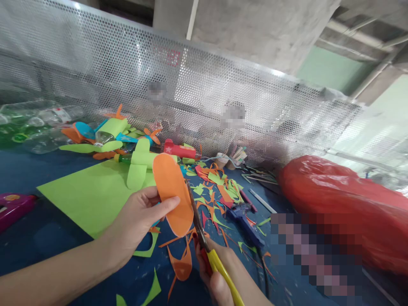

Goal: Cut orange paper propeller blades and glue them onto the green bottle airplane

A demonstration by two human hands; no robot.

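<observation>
My left hand point(140, 216) pinches a long orange paper piece point(172, 187) with rounded ends, thumb on its front face. In my right hand point(219, 267) is a pair of scissors point(219, 272) with yellow and red handles. Their dark blades lie along the right edge of the orange paper. Beneath my hands a pointed orange scrap point(182, 263) rests on the blue table point(92, 284). Just behind the orange piece is a bottle airplane point(143, 160) wrapped in lime green paper, standing by a large lime green sheet point(86, 195).
Paper scraps point(210, 199) litter the middle. A blue glue gun point(247, 223) with a cord lies right of them. Beyond are a red bottle airplane point(180, 149), plastic bottles point(41, 127), cups of pens point(223, 159) and a red plastic bag point(334, 199). A perforated metal screen point(105, 51) stands behind.
</observation>
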